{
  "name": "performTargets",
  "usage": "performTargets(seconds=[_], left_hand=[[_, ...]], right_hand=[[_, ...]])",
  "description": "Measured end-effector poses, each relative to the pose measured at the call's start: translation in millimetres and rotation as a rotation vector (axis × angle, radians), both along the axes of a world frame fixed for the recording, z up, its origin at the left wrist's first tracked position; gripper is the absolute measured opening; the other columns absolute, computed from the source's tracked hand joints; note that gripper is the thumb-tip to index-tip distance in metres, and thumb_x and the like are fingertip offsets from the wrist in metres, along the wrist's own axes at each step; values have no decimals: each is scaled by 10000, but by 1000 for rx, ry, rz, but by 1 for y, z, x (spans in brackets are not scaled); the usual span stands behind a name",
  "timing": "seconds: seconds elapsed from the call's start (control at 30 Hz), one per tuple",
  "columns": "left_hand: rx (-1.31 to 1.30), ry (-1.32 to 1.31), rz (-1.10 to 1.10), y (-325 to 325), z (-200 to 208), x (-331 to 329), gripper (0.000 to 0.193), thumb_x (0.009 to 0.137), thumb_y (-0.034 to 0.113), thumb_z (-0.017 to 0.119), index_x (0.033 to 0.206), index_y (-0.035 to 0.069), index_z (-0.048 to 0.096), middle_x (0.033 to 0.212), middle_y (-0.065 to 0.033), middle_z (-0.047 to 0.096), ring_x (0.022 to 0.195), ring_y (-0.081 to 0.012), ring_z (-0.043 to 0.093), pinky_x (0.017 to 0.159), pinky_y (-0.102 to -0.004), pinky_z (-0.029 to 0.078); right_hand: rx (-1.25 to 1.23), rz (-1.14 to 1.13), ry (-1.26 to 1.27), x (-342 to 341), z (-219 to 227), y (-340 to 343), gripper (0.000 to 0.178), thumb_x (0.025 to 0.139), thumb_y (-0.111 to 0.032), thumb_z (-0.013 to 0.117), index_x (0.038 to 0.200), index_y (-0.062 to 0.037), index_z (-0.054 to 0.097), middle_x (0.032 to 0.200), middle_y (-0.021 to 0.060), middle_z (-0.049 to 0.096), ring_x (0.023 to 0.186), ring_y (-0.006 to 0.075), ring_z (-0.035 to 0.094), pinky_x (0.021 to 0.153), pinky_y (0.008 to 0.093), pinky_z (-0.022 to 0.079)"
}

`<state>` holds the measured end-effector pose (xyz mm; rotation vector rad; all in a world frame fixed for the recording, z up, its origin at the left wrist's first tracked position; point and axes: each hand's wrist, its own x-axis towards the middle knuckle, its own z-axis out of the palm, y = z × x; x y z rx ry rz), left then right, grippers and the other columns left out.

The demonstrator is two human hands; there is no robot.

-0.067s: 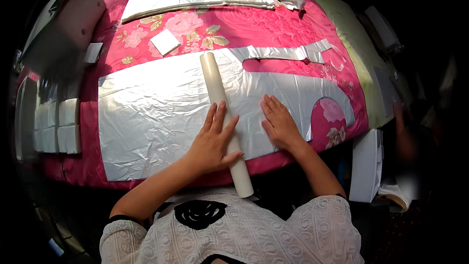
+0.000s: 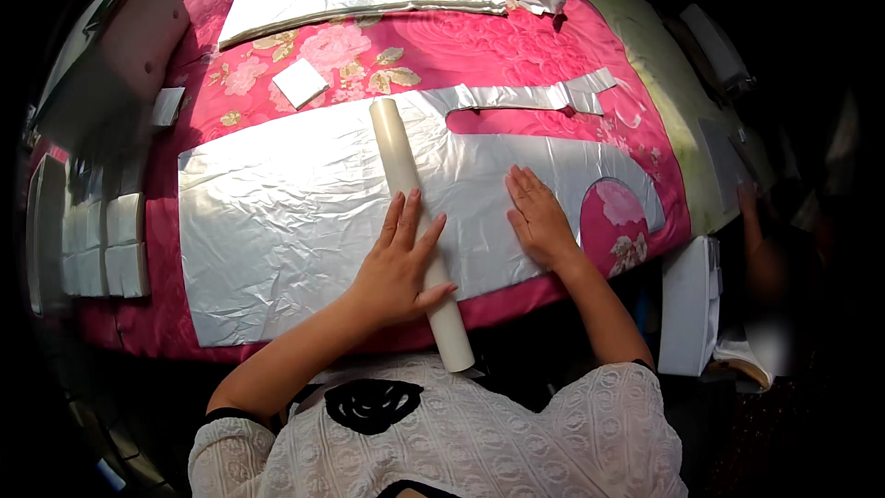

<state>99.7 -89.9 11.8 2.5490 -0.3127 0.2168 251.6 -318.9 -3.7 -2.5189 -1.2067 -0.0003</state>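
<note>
One bare left hand [image 2: 395, 267], one bare right hand [image 2: 538, 223], apart, unclenched
Left spread over pale cylindrical roll [image 2: 397, 152], seemingly steadying it across wrinkled silver plastic sheet [image 2: 267, 240]; right laid flat, perhaps keeping sheet taut; beyond, flat white square [image 2: 300, 84] on pink floral cloth [image 2: 525, 41]

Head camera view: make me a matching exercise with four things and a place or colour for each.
1. Left hand
2. Right hand
3. Crinkled plastic sheet
4. Floral cloth

A. Pink
B. Lying partly over the off-white tube
C. Silvery
D. Wholly right of the off-white tube

Pairs: 1-B, 2-D, 3-C, 4-A
</note>
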Motion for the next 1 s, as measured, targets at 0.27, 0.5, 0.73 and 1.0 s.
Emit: performTargets(seconds=[0.27, 0.5, 0.73, 1.0], left_hand=[[6, 61, 6, -19, 10, 13, 707, 732, 376, 617, 1296, 5, 408, 1455, -252, 128, 1356, -426, 83, 1081, -460, 194], [38, 46, 9, -20, 10, 14, 678, 742, 368, 605, 1288, 14, 420, 1456, -236, 144, 1356, -421, 91, 1082, -462, 196], [21, 42, 3, -20, 9, 15, 661, 742, 365, 603, 1281, 22, 431, 1454, -225, 163, 1358, -411, 96, 1080, -462, 205], [40, 37, 15, -23, 9, 15, 654, 740, 359, 605, 1275, 22, 438, 1454, -219, 168, 1359, -406, 98, 1080, -462, 206]], right_hand=[[35, -641, -295, 109, -18, -170, 299, 865, -153, 473, 1085, 8, 598, 1154, 173, 577, 1109, 301, 526, 950, 347, 407], [4, -728, -281, 94, 5, -138, 176, 825, -156, 540, 904, -35, 641, 987, 122, 646, 905, 301, 613, 782, 359, 484], [158, -659, -571, 123, -40, -181, 224, 810, -218, 552, 893, -31, 644, 955, 123, 638, 883, 309, 592, 757, 397, 456], [113, -671, -573, 94, 8, -152, 205, 662, -152, 715, 733, -24, 571, 781, 99, 620, 774, 299, 586, 714, 398, 458]])
